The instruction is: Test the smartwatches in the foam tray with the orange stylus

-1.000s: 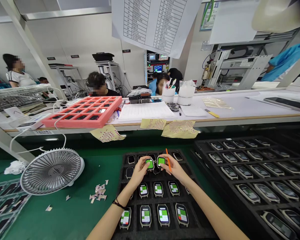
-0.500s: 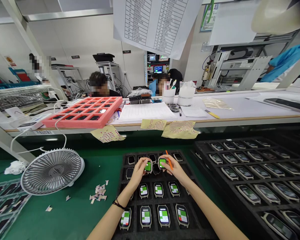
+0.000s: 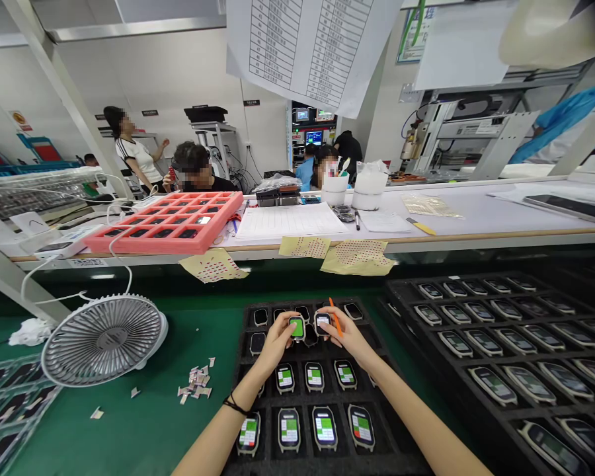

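Observation:
My left hand [image 3: 277,336] grips a smartwatch body [image 3: 297,328] with a green lit screen, the thumb lying over its face. Close beside it, my right hand [image 3: 346,332] holds a second smartwatch body [image 3: 322,322], whose screen is mostly white. An orange pen-like stick [image 3: 336,316] is also tucked in the right hand's fingers. Both watches are held above a black foam tray [image 3: 297,466]. In its pockets sit several watch bodies, the nearer ones such as this lit watch [image 3: 324,426] showing green and white screens, the far ones dark.
Another black tray [image 3: 406,311] of watches stands on the right. To the left are a round grey fan [image 3: 106,340], small loose pieces [image 3: 196,383] on the green mat and a clear tray [image 3: 10,413]. A shelf ahead carries a pink foam tray [image 3: 203,241] and papers. Co-workers are beyond it.
The right-hand watch's screen has turned from green to mostly white. The left-hand watch has shifted slightly right, its thumb now on the screen. A standing person has come into fuller view at back left.

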### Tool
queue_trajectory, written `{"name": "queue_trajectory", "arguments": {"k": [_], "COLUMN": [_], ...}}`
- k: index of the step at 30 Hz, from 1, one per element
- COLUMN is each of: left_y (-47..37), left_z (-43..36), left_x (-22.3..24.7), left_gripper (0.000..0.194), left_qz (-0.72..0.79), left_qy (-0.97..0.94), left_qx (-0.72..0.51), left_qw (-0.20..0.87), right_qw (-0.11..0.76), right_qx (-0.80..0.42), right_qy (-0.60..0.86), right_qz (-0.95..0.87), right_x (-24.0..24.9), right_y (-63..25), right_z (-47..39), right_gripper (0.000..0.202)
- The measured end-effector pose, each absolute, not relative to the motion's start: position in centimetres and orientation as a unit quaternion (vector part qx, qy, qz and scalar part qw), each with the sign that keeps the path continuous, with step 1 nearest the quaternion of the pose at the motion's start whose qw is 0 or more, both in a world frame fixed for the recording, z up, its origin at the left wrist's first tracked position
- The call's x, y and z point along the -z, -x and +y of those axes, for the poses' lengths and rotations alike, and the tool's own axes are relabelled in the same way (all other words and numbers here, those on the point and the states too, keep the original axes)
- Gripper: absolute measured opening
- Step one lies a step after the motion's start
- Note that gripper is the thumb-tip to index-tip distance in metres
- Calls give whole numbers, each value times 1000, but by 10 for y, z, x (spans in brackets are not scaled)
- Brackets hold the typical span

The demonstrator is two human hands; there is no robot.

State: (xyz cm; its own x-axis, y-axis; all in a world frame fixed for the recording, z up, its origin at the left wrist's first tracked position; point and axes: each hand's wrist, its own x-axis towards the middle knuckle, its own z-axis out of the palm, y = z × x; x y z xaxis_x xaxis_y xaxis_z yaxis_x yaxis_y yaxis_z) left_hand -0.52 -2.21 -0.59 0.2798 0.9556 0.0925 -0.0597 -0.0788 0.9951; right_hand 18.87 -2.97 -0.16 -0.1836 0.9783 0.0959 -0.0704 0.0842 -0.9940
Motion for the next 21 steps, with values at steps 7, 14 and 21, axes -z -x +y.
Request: {"name": "queue_trajectory", "arguments": {"k": [7, 14, 21], "left_y": [3, 2, 5], "left_z": [-27, -34, -31], "left_x": [7, 4, 9], "left_gripper": [51, 43, 52], "left_qz": [355, 369, 380], "left_qy": [-636, -798, -850], "left_qx": [-442, -380, -339], "left_qw": [524, 286, 134], "right_qw": [486, 471, 437], "right_qx": [-522, -468, -426], "right_qy": [430, 452, 468], "right_qz": [-554, -596, -639], "right_x": [7, 7, 1], "right_y": [-188, -175, -164], "right_z": [-27, -34, -48], "right_gripper": [40, 38, 39]}}
